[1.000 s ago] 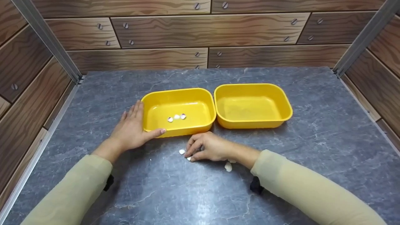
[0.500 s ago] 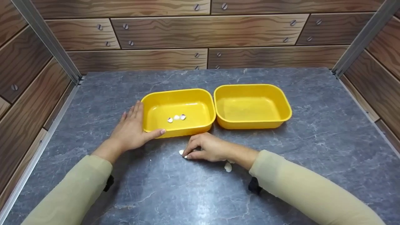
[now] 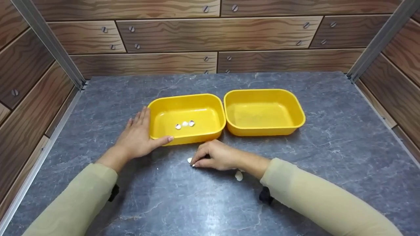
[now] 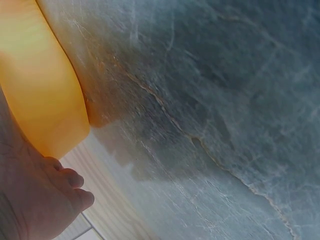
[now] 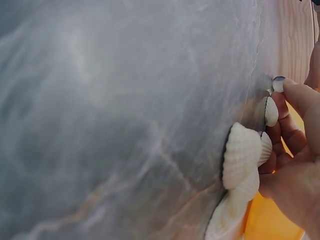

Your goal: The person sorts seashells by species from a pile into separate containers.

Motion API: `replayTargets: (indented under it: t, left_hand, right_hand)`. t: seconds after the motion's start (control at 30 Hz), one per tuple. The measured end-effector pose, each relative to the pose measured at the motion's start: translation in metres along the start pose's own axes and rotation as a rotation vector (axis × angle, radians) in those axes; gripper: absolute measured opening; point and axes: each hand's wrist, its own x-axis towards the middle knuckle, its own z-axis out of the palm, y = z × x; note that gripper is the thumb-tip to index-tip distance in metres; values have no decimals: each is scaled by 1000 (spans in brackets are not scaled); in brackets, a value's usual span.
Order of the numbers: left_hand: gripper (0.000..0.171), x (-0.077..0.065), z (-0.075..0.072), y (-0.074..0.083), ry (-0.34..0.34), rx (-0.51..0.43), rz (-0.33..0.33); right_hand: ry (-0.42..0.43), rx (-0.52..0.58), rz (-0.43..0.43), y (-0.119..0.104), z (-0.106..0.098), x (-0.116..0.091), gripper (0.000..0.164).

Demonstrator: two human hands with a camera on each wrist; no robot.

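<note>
My left hand [image 3: 134, 137] lies with straight fingers along the left side of a yellow tub [image 3: 183, 140], its thumb over the front rim. Three small shells [image 3: 185, 124] with white and purplish faces lie in that tub. In front of it, my right hand [image 3: 218, 155] pinches a small white seashell [image 5: 278, 83] between thumb and fingertips, close over the table. Another white shell [image 3: 189, 160] lies just left of those fingertips. Several ribbed white shells [image 5: 242, 155] show under the right hand in the right wrist view; from the head view they are partly hidden by the wrist.
A second yellow tub [image 3: 264, 131] stands against the right side of the first, with no shells showing inside. Both stand on a grey marbled tabletop [image 3: 328, 147]. Wood-patterned panels [image 3: 216, 32] close off the back and sides, with metal posts [image 3: 49, 42] at the corners.
My right hand has shifted slightly left, drawing the pinched shell closer to the neighbouring one. The left hand and both tubs have stayed in place.
</note>
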Motion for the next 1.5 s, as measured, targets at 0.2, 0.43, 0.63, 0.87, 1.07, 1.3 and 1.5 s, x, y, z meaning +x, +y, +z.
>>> replayTargets:
  t: [0.2, 0.43, 0.63, 0.87, 1.07, 1.3, 1.5]
  left_hand:
    - [135, 0, 0, -1, 3, -1, 1]
    - [134, 1, 0, -1, 4, -1, -3]
    - [132, 1, 0, 0, 1, -1, -5]
    - [132, 1, 0, 0, -3, 4, -1]
    - [132, 0, 1, 0, 0, 4, -1]
    - [134, 0, 1, 0, -1, 2, -1]
    - [132, 0, 1, 0, 3, -3, 0]
  right_hand:
    - [-4, -21, 8, -1, 1, 2, 16]
    - [2, -28, 22, -1, 2, 3, 14]
    - [-11, -23, 11, -2, 2, 3, 13]
    - [8, -29, -4, -2, 3, 3, 14]
    - [15, -43, 3, -2, 5, 3, 14]
    - [25, -30, 30, -3, 5, 3, 15]
    - [18, 21, 9, -3, 1, -1, 11]
